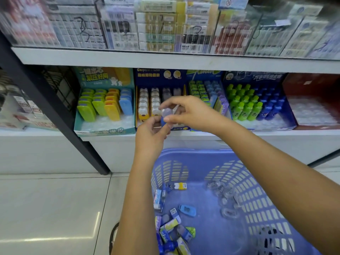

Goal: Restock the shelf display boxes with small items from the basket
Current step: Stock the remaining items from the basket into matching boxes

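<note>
At shelf [276, 135] front edge, before navy display box [158, 76]: left hand [151, 134] pinches blue-based clear-domed item [165, 114] from below; right hand [189, 111] grips its top.

**Two hands holding one small item at the shelf**

The left hand [150, 133] and the right hand [185, 113] are both pinching a small blue item with a clear domed top [166, 115], the left at its blue base and the right on the dome. They are holding it in front of the navy display box [160, 76], where rows of white-and-yellow pieces are standing. A teal display box [104, 129] is sitting to its left, and a box of green and blue bottles [255, 105] is sitting further right. Below, small packets [187, 210] and clear plastic shells [227, 201] are lying in the lilac-blue basket [239, 172]
</note>
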`<state>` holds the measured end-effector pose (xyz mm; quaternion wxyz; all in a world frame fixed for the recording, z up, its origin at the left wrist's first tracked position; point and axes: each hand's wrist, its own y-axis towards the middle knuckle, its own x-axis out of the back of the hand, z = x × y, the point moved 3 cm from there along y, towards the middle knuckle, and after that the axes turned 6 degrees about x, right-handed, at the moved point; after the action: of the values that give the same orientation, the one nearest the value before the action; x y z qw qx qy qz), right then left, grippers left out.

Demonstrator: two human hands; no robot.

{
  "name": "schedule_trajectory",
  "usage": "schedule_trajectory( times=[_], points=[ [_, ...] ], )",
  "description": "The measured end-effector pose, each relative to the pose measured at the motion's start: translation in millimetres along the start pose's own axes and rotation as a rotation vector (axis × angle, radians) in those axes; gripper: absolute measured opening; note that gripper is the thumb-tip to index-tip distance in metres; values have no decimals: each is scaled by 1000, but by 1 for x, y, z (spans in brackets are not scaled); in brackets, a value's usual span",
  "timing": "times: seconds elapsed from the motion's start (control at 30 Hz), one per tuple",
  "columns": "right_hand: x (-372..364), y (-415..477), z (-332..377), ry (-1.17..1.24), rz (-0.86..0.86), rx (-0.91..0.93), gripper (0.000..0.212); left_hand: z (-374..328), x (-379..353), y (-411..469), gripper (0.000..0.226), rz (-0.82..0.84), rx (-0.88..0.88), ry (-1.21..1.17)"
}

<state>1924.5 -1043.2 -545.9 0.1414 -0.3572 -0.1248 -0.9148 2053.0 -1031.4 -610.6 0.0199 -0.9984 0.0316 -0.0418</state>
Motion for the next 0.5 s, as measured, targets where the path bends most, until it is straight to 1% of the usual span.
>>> schedule_trajectory(
  times=[0.07,0.13,0.2,0.23,0.27,0.33,0.4,0.5],
  points=[
    [9,-3,-8,-41,-56,-10,26,-3,-4,1,19,-9,-29,34],
    [22,3,-20,-81,-184,-46,27,-4,-10,3,35,-14,-52,127],
    [37,13,-33,-158,-313,-70,24,-3,-20,5,43,19,-120,405],
    [43,19,-39,-209,-339,-69,23,0,-25,5,46,49,-151,549],
    [47,26,-45,-270,-338,-73,23,3,-29,5,48,79,-164,660],
    [48,40,-56,-393,-307,-93,23,10,-34,4,52,125,-157,797],
    [44,51,-65,-433,-265,-99,23,14,-35,4,54,131,-154,844],
    [35,59,-68,-468,-183,-81,23,16,-34,6,55,150,-158,846]
  ],
)
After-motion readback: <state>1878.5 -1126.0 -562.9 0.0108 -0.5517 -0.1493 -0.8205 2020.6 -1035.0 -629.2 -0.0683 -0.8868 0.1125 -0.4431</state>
